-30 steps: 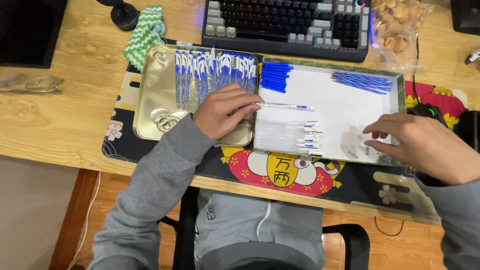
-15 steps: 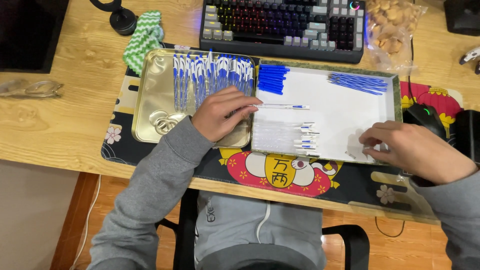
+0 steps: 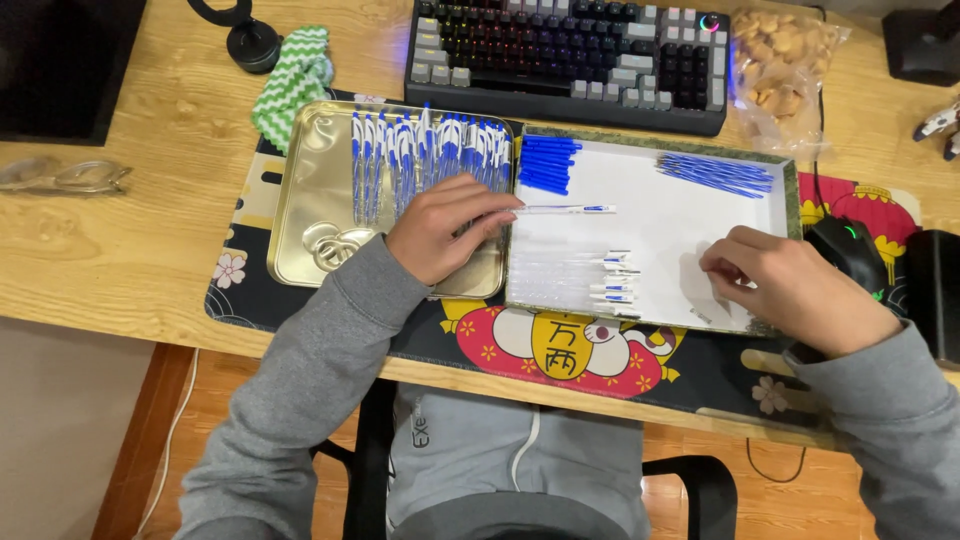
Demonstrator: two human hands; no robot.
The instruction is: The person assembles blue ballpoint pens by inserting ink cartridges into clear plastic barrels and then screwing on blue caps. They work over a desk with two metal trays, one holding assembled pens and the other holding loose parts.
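Two hands sort pens: left hand [image 3: 450, 225] pinches a clear pen barrel [image 3: 565, 209] mid-frame, right hand [image 3: 790, 285] rests curled, empty, on the white tray [image 3: 690, 215], likely needing a part next.

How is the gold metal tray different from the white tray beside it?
The gold metal tray is shiny with rounded corners; the white tray is matte with square corners. The gold tray holds one row of pens; the white tray holds blue caps, blue refills and clear barrels in separate piles. The left hand rests on the gold tray, the right hand on the white. Both lie on the desk mat.
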